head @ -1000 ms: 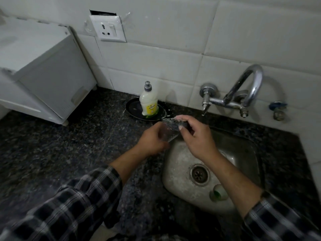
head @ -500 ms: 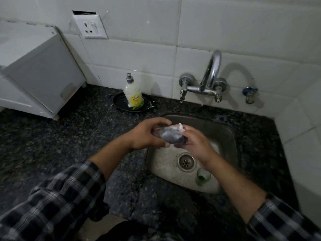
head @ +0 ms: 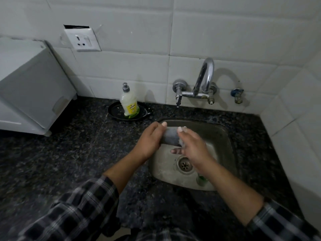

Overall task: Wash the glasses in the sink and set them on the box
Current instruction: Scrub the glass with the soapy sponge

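Note:
My left hand (head: pixel 149 139) grips a clear glass (head: pixel 171 137) that lies on its side over the steel sink (head: pixel 224 136). My right hand (head: pixel 192 146) covers the glass's right end, with soapy fingers curled around it. A second small glass with green at its bottom (head: pixel 201 180) sits in the sink's near right corner, partly hidden by my right forearm. The white box (head: pixel 33 84) stands on the counter at the far left.
A dish-soap bottle (head: pixel 129 103) stands on a black dish (head: pixel 114 111) behind the sink's left side. A chrome tap (head: pixel 203 79) juts from the tiled wall, with no water visible. Dark granite counter (head: pixel 69 153) surrounds the sink. A wall socket (head: pixel 82 40) sits above.
Both hands stay on the glass over the sink. The glass has turned flatter, and my right hand has slid over its right end. The camera view has shifted.

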